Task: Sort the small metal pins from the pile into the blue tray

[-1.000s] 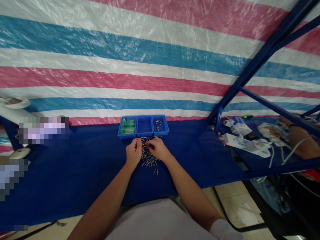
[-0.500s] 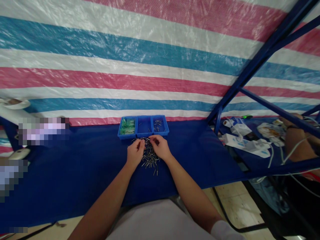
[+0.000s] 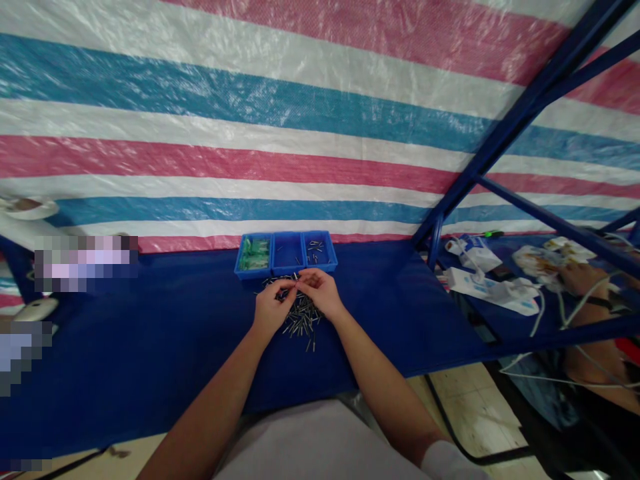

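My left hand (image 3: 273, 307) and my right hand (image 3: 324, 293) meet at the fingertips above a pile of small metal pins (image 3: 302, 323). Both are closed in a pinch. A short metal pin (image 3: 295, 275) sticks up where the fingertips come together; fingers hide its lower end. Just beyond my hands is a blue three-part tray (image 3: 289, 250). Its left compartment holds green-tinted clear pieces (image 3: 257, 253), too small to name. A few loose pins lie in the middle one, and several pins (image 3: 315, 247) lie in the right one.
A dark blue cloth covers the table (image 3: 175, 333). Striped sheeting (image 3: 250, 160) hangs behind it. To the right stands a blue metal frame (image 3: 500, 140); past it are a white power strip (image 3: 493, 290), cables, bags and another person's hand (image 3: 583, 279). Blurred items lie at far left.
My hands have come together, fingertips now touching where they were apart before. The other person's arm at the right has shifted. The tray and pile look the same.
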### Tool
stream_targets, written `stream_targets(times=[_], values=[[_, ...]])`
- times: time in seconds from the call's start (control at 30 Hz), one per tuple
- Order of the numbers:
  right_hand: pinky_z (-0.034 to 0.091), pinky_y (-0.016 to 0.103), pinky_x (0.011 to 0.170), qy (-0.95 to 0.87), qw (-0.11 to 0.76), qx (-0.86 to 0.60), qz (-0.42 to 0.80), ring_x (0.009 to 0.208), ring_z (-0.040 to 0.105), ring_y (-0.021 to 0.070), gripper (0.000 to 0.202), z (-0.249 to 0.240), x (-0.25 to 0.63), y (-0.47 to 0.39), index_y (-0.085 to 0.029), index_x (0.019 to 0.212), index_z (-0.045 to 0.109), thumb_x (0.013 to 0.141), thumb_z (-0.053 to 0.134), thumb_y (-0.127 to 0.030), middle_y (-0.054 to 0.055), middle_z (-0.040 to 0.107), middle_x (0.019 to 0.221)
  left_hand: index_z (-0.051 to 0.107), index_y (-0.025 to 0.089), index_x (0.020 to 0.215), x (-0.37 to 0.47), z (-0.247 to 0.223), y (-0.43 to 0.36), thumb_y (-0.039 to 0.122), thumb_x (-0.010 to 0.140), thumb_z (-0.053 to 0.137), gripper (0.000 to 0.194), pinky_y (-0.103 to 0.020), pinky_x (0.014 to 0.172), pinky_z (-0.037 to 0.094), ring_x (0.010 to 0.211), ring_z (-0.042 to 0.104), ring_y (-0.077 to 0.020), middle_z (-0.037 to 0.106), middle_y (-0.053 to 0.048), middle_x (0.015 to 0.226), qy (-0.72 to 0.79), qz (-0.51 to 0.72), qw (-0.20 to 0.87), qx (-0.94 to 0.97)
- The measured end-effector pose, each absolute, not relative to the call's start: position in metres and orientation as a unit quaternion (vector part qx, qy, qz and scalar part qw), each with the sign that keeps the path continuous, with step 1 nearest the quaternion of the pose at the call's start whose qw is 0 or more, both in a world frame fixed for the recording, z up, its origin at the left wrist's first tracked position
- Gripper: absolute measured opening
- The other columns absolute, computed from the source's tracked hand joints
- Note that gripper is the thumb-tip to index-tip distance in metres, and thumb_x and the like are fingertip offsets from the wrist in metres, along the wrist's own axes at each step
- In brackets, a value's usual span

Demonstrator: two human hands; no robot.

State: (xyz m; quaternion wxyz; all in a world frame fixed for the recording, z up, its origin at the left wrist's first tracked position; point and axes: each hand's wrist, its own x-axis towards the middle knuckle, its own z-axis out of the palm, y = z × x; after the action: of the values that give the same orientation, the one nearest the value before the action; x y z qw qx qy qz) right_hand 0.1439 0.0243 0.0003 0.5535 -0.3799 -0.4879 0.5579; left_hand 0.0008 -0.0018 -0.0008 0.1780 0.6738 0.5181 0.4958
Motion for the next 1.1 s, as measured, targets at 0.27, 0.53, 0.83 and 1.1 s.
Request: stream_targets(times=[0.27,0.53,0.83,1.1], values=[[0.049,0.026,0.062,-0.484,0.543,-0.394,0.562,0.061,0.062,0.0128,0.035,-0.004,0.145,0.026,-0.020,0.090,0.065,0.060,0.079,-0.029,-0.001,0.067,0.071,0.066,0.021,0.090,0.000,-0.002,-0.001,0.030,0.075,0.066,0.018,-0.027,0.070,0.049,0.068,0.063,-0.0135,0.069,0.001,0.075,0.507,0.493,0.193,0.680],[0.048,0.026,0.060,-0.497,0.537,-0.412,0.543,0.058,0.060,0.0125,0.028,-0.001,0.144,0.026,-0.019,0.090,0.067,0.066,0.074,-0.033,-0.002,0.063,0.063,0.065,0.020,0.086,0.002,0.001,-0.001,0.026,0.079,0.061,0.011,-0.024,0.064,0.049,0.063,0.060,-0.0114,0.069,0.000,0.077,0.525,0.503,0.181,0.662],[0.047,0.026,0.060,-0.510,0.524,-0.411,0.545,0.058,0.059,0.0130,0.021,0.002,0.146,0.024,-0.018,0.078,0.069,0.069,0.072,-0.037,0.001,0.066,0.064,0.061,0.019,0.095,-0.001,-0.008,0.002,0.028,0.086,0.052,0.016,-0.025,0.065,0.049,0.065,0.061,-0.0123,0.066,-0.002,0.079,0.519,0.531,0.208,0.637],[0.047,0.027,0.061,-0.527,0.518,-0.404,0.538,0.058,0.059,0.0133,0.020,0.004,0.146,0.023,-0.018,0.076,0.070,0.070,0.072,-0.038,0.001,0.066,0.062,0.058,0.019,0.102,-0.001,-0.007,0.000,0.029,0.086,0.053,0.020,-0.026,0.064,0.050,0.063,0.060,-0.0118,0.066,-0.003,0.084,0.527,0.545,0.218,0.614]])
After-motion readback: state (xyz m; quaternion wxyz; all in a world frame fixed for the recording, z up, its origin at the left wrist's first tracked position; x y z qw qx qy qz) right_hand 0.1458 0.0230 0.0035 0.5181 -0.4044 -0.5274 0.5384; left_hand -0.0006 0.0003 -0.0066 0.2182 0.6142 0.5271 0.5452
